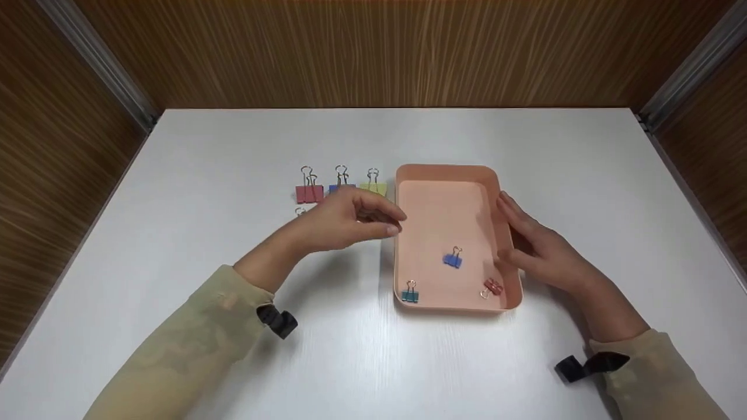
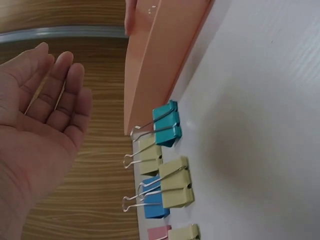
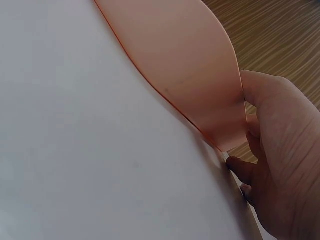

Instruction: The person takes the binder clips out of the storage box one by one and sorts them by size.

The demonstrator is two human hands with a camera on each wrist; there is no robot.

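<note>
1. My left hand hung just left of the pink tray, fingers loosely bent & relaxed, holding nothing.
2. My right hand rested vs. the tray's right wall, fingers laid along it, thumb on the rim.
3. Tray sat mid-table; inside: blue clip, teal clip, red clip.
4. Far left of tray stood a row of clips: red, blue, yellow.
</note>
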